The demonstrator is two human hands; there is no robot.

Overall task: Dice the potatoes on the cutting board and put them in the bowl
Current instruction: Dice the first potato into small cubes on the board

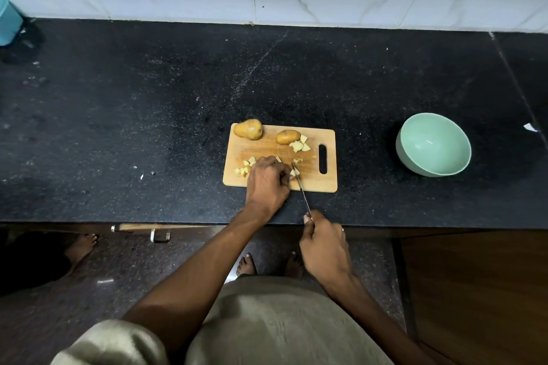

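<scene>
I see the wooden cutting board [314,157] lying on the black counter [148,112], a little right of centre, its handle slot at 3 o'clock. My left hand [267,179] rests on the board's near edge, at about 6 o'clock on it, fingers curled down over a potato piece [292,177] that I can only partly make out beneath them. My right hand [324,243] hangs off the counter's front edge, at 5 o'clock from the board, fingers wrapped round the handle of the knife [301,187]; the thin blade runs up toward 11 o'clock and meets the board just beside the left fingertips.

Diced potato pieces [244,167] lie at 9 o'clock from the left hand, and another small heap of cut pieces [300,145] sits toward 1 o'clock on the board. Two whole potatoes remain: the bigger potato [248,129] overhangs the board's far left corner, the smaller potato [288,136] touches the far heap. The green bowl [433,144] stands well apart at 3 o'clock from the board, nothing visible inside.
</scene>
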